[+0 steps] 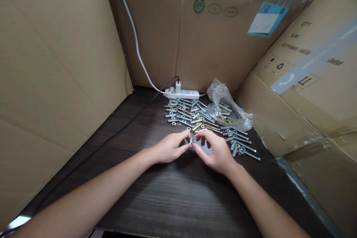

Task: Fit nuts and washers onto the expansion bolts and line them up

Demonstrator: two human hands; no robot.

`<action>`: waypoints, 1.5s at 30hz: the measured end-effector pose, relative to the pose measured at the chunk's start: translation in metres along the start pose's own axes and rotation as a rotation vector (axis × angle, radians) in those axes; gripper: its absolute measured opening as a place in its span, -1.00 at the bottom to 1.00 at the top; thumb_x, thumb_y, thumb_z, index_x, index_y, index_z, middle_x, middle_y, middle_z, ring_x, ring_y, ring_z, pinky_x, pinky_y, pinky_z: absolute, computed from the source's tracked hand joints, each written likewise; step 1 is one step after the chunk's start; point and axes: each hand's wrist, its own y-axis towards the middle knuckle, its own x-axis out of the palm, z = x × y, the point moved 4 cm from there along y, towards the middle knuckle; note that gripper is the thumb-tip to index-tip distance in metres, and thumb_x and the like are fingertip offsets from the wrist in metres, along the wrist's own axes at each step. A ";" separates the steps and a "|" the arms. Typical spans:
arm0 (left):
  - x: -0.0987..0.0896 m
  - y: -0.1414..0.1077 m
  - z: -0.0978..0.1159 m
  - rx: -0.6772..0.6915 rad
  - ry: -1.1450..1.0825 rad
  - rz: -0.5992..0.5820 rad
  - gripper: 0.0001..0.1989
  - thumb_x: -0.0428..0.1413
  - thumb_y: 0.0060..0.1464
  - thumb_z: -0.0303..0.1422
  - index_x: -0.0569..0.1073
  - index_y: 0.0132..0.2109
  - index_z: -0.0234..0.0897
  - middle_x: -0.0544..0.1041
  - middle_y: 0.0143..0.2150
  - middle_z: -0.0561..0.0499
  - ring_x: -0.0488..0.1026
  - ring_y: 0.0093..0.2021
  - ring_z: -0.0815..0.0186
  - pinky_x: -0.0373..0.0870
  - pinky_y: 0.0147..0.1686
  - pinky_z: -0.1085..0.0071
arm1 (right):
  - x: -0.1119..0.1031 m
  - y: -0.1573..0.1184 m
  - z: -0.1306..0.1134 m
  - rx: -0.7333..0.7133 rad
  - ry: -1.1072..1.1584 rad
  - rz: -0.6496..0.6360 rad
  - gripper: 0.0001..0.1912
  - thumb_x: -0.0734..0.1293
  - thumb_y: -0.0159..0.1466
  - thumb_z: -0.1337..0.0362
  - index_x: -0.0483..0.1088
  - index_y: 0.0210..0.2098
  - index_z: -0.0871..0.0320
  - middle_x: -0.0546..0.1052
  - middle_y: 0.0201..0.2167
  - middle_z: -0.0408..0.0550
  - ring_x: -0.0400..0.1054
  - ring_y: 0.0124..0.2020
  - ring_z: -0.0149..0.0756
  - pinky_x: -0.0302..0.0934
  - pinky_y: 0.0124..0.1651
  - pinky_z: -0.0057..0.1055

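Observation:
Over the dark wooden table [173,197], my left hand [169,148] and my right hand [216,150] meet at the fingertips. Between them is a small shiny metal piece [192,141], like a nut or ring, pinched by the thumbs and forefingers of both. The other fingers of my right hand are curled behind it. Just beyond the hands lie rows of metal bolts, sleeves, nuts and washers [184,113], silver and some brass-coloured. More silver bolts [245,145] lie to the right of my right hand.
A white power strip [189,94] with plugs and cables lies behind the hardware. A clear plastic bag [220,96] rests at the back right. Black cable [119,130] crosses the table's left side. Tall cardboard boxes [156,33] stand left, behind and right.

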 end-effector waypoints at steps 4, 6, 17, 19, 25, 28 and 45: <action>0.000 0.000 -0.001 -0.003 -0.004 0.007 -0.92 -0.03 0.20 -0.36 0.30 -0.18 -0.25 0.43 -0.30 0.09 0.36 -0.34 0.39 0.24 -0.34 0.49 | 0.002 0.000 0.000 -0.042 0.016 -0.025 -0.79 0.26 0.21 0.33 0.37 -0.14 0.12 0.47 -0.33 -0.08 0.34 -0.37 -0.36 0.23 -0.27 -0.42; 0.000 0.000 -0.001 -0.007 -0.015 0.010 -0.92 -0.03 0.20 -0.34 0.29 -0.21 -0.25 0.44 -0.32 0.09 0.36 -0.35 0.39 0.24 -0.35 0.49 | 0.002 0.000 0.001 -0.039 0.014 -0.023 -0.81 0.26 0.22 0.31 0.38 -0.17 0.12 0.47 -0.33 -0.07 0.34 -0.38 -0.37 0.23 -0.29 -0.43; 0.000 0.000 -0.004 -0.031 -0.006 0.022 -0.87 -0.03 0.20 -0.29 0.30 -0.23 -0.26 0.40 -0.34 0.10 0.31 -0.38 0.40 0.20 -0.36 0.50 | 0.001 0.002 0.001 0.020 -0.021 0.002 -0.83 0.27 0.22 0.26 0.36 -0.19 0.13 0.47 -0.32 -0.08 0.33 -0.38 -0.36 0.19 -0.31 -0.43; 0.000 -0.001 -0.005 -0.041 0.004 0.025 -0.88 -0.03 0.20 -0.29 0.30 -0.23 -0.26 0.38 -0.36 0.10 0.29 -0.38 0.40 0.19 -0.37 0.50 | 0.002 0.002 -0.001 -0.013 0.000 -0.034 -0.78 0.25 0.22 0.31 0.36 -0.13 0.10 0.48 -0.28 -0.09 0.33 -0.38 -0.37 0.20 -0.27 -0.43; -0.001 0.001 -0.008 -0.060 -0.013 0.003 -0.82 -0.05 0.21 -0.24 0.28 -0.23 -0.27 0.37 -0.38 0.11 0.28 -0.40 0.40 0.18 -0.40 0.49 | 0.003 0.003 0.002 0.006 0.000 -0.022 -0.89 0.27 0.22 0.26 0.36 -0.26 0.14 0.45 -0.39 -0.12 0.30 -0.44 -0.39 0.18 -0.32 -0.45; -0.001 0.001 -0.007 -0.057 -0.001 0.013 -0.82 -0.05 0.20 -0.24 0.28 -0.25 -0.27 0.36 -0.38 0.11 0.27 -0.40 0.40 0.18 -0.40 0.49 | 0.004 0.004 0.003 0.041 -0.036 -0.005 -0.84 0.28 0.23 0.18 0.33 -0.37 0.14 0.43 -0.44 -0.12 0.29 -0.44 -0.38 0.15 -0.33 -0.45; 0.000 0.002 -0.007 -0.024 0.095 0.048 -0.89 -0.05 0.19 -0.33 0.31 -0.22 -0.25 0.42 -0.33 0.09 0.32 -0.37 0.39 0.22 -0.37 0.49 | 0.011 0.003 0.006 0.070 0.060 0.011 -0.86 0.28 0.23 0.19 0.32 -0.29 0.13 0.44 -0.41 -0.14 0.30 -0.45 -0.40 0.15 -0.39 -0.48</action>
